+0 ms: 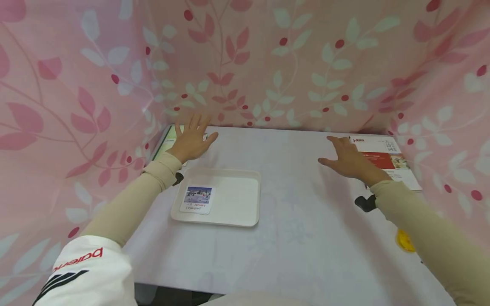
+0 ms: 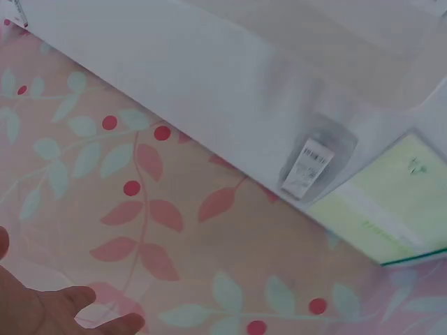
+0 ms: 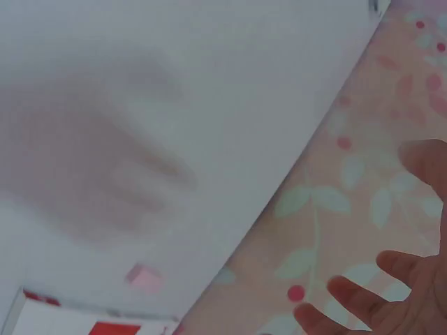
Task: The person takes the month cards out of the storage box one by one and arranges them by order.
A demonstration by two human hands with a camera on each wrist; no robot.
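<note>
My left hand (image 1: 191,141) is spread, raised over the back left of the table, and overlaps the pale green booklet (image 1: 168,142) in the head view. A see-through item with a barcode label (image 2: 307,167) lies beside that booklet in the left wrist view. On the other side, my right hand (image 1: 347,159) hovers with fingers extended near the red-and-white leaflet (image 1: 377,160). Neither hand holds anything. Between them and nearer to me sits a white tray (image 1: 237,199) with a picture card (image 1: 197,199) on its left part; the card reads "January".
A small pink block (image 3: 144,278) lies near the leaflet in the right wrist view. Partly behind my right forearm is a yellow round object (image 1: 404,240). Floral curtains (image 1: 268,63) enclose the white table (image 1: 291,255) at the back and both sides.
</note>
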